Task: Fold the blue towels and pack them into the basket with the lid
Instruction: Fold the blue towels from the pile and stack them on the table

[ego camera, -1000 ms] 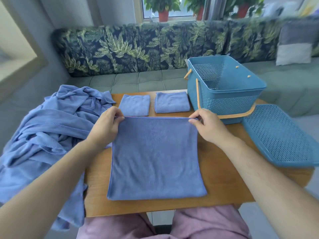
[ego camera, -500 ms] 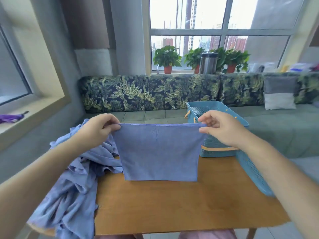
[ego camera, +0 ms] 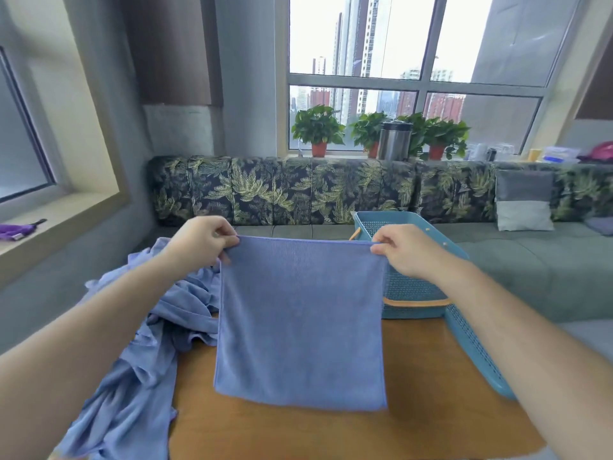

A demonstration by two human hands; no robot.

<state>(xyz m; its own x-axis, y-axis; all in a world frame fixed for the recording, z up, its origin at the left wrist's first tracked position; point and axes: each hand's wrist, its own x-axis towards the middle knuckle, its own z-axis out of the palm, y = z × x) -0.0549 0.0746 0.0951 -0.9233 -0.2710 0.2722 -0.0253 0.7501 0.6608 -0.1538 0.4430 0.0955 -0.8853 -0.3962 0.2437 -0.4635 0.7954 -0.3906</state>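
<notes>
The person holds 1 blue towel [ego camera: 300, 320] up over the wooden table [ego camera: 331, 433], its top edge stretched level. The left hand [ego camera: 202, 242] pinches the top left corner and the right hand [ego camera: 403, 252] pinches the top right. Behind it stands the teal basket [ego camera: 414, 290], with its lid [ego camera: 474, 353] just beside. A heap of blue towels [ego camera: 146, 343] lies at the left.

bare table [ego camera: 331, 433] in front, hanging towel [ego camera: 298, 327] screening centre, towel heap [ego camera: 149, 360] crowding left, basket [ego camera: 411, 293] and lid [ego camera: 474, 356] walling right

Towel [ego camera: 300, 323] lifted off table [ego camera: 331, 433], now hanging, seemingly clear.
</notes>
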